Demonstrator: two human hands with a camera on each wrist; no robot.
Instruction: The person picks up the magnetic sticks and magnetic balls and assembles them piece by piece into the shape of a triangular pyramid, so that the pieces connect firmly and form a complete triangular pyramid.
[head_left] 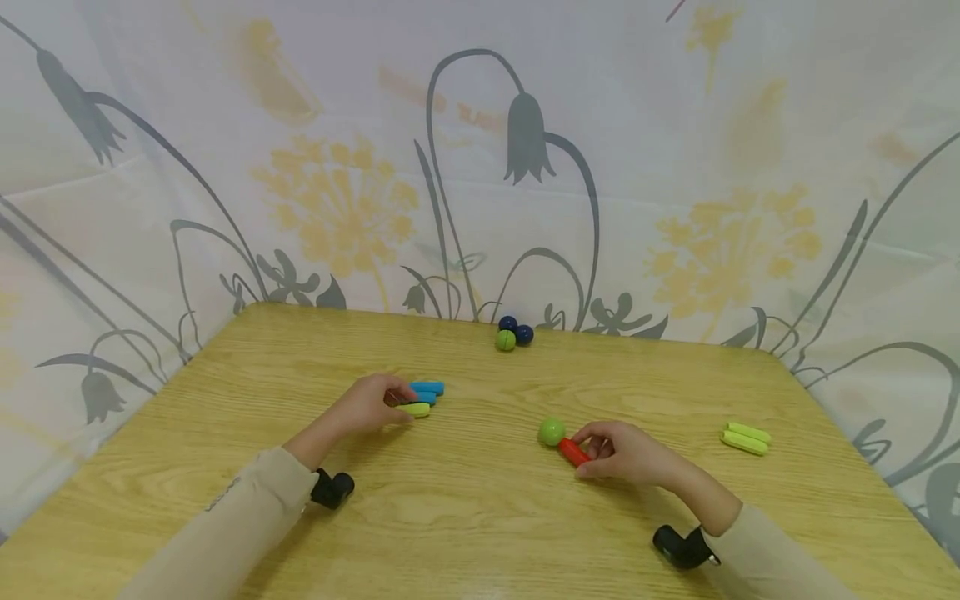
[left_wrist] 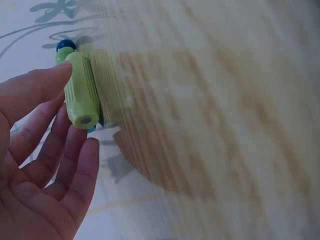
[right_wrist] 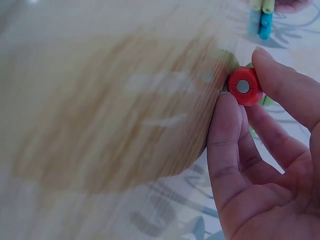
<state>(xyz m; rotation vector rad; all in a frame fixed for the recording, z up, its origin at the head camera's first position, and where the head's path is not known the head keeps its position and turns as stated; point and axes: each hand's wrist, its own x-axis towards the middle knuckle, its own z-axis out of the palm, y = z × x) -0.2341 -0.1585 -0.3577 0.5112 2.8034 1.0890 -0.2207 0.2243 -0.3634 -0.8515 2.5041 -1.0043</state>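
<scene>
Pinch grip at the right hand (head_left: pixel 626 454): thumb and fingers hold the red rod (head_left: pixel 573 452) from opposite sides, leaving the grey disc (right_wrist: pixel 243 86) in its near end exposed. The rod's far end meets the green ball (head_left: pixel 552 432) on the table (head_left: pixel 465 533). Left hand (head_left: pixel 371 402): thumb and bent fingers pinch the yellow-green rod (head_left: pixel 416 410), which lies alongside two blue rods (head_left: pixel 428 387). Two dark blue balls (head_left: pixel 524 334) and a second green ball form a cluster near the back edge; paired light-green rods (head_left: pixel 744 442) lie at the right. Step in hand, as judged: seating the red rod against the ball while picking up the next rod. The next move probably calls for checking that contact, releasing the red rod, and separating the yellow-green rod from its neighbours.
</scene>
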